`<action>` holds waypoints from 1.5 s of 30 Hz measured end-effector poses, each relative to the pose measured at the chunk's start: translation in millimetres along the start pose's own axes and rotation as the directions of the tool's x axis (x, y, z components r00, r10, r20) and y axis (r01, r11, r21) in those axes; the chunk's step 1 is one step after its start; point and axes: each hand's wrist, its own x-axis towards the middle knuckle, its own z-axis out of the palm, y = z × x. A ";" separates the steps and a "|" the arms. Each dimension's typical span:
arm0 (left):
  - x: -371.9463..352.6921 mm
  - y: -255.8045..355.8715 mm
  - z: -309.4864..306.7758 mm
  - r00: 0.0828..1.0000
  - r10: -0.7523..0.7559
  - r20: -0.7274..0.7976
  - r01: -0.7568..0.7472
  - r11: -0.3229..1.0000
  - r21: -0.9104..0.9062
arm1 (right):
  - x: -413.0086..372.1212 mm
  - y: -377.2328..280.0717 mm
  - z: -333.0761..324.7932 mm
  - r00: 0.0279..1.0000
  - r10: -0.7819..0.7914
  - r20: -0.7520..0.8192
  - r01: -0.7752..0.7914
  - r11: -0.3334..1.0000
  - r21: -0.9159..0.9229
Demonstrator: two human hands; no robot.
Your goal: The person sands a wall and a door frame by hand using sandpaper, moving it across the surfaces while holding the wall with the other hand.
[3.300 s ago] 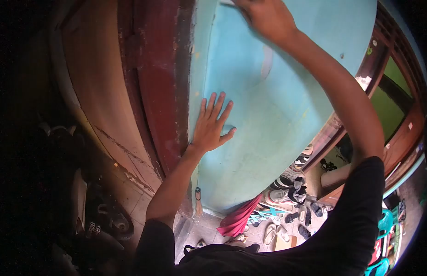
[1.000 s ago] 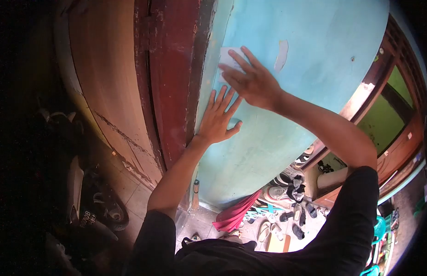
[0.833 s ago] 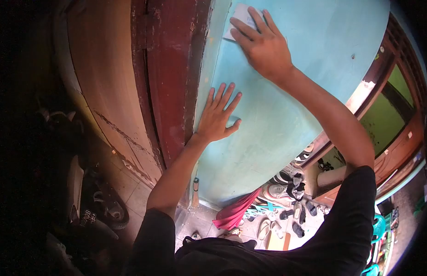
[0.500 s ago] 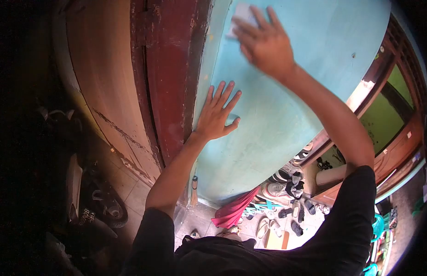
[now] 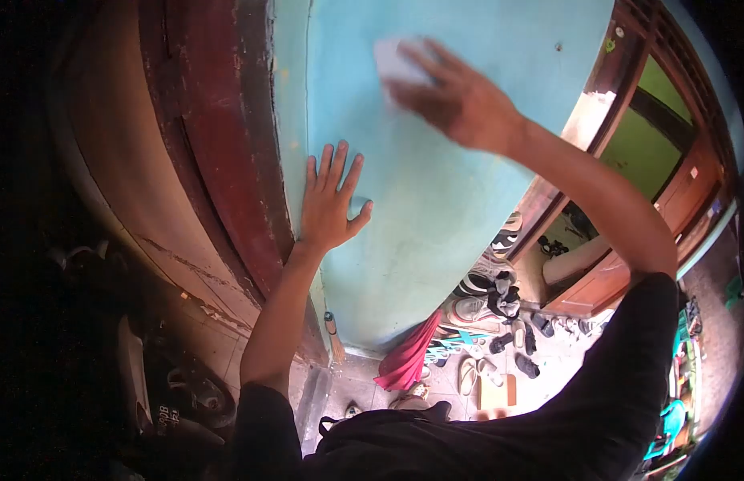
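Observation:
My left hand [image 5: 329, 208] lies flat on the light blue wall [image 5: 412, 232] with its fingers spread, close to the dark red door frame [image 5: 215, 120]. Higher up and to the right, my right hand [image 5: 464, 104] is blurred by motion. Its fingers press a pale, flat sheet [image 5: 394, 60] against the same wall. Whether the sheet is paper, sandpaper or cloth cannot be made out, and part of it is hidden under the fingers.
Shoes and sandals [image 5: 480, 309] crowd the floor and rack at the wall's foot, beside a hanging red cloth [image 5: 412, 357]. A paintbrush [image 5: 332, 333] stands at the wall's bottom corner. Left, in shadow, is a motorcycle [image 5: 191, 393]. A wooden-framed opening [image 5: 648, 152] lies right.
My right hand has moved down the wall with the sheet. My left hand stays flat on the wall. The whole view has shifted, so the wall and door frame appear further left.

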 end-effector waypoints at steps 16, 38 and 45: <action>-3.6 -0.8 2.8 1.000 -0.001 -0.017 0.001 1.000 0.006 | -85.8 39.5 -83.5 0.991 0.058 0.118 -0.045 0.993 -0.110; -5.5 -0.5 4.5 0.999 0.029 -0.018 -0.028 0.999 0.018 | -84.2 124.0 -118.9 0.917 0.384 -0.111 -0.397 0.906 -0.150; -5.8 -0.5 5.2 1.000 0.025 0.001 -0.025 0.999 0.023 | -109.5 117.0 -142.9 0.975 0.218 0.040 -0.195 0.932 -0.306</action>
